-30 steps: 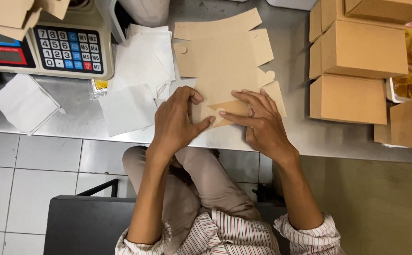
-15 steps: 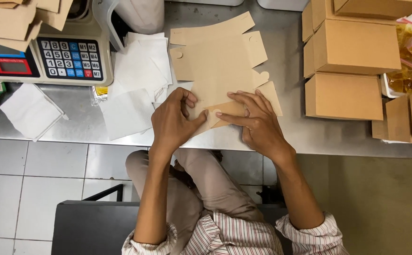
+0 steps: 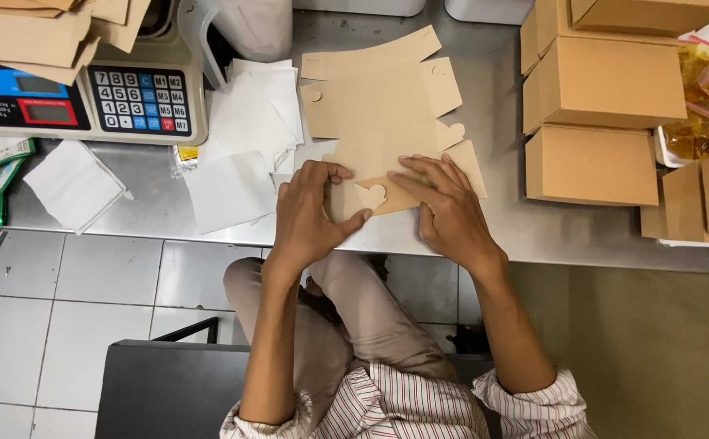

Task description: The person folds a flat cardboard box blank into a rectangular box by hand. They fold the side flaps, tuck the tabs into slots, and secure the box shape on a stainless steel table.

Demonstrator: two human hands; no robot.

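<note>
A flat brown cardboard box blank [image 3: 387, 114] lies on the steel table [image 3: 159, 207], its flaps spread out. My left hand [image 3: 310, 215] grips its near left corner, thumb under a heart-shaped tab [image 3: 371, 195]. My right hand [image 3: 444, 207] presses flat on the folded near flap beside that tab, fingers spread and pointing left. Both hands meet at the table's front edge.
Folded brown boxes [image 3: 594, 106] are stacked at the right, with a bag of yellow snacks [image 3: 708, 106] beyond them. White paper sheets [image 3: 245, 138] lie left of the blank. A weighing scale [image 3: 86, 102] with more cardboard blanks on top stands at the far left.
The near flap has been folded further, and the heart-shaped tab now shows between my hands. My left thumb has slid under it.
</note>
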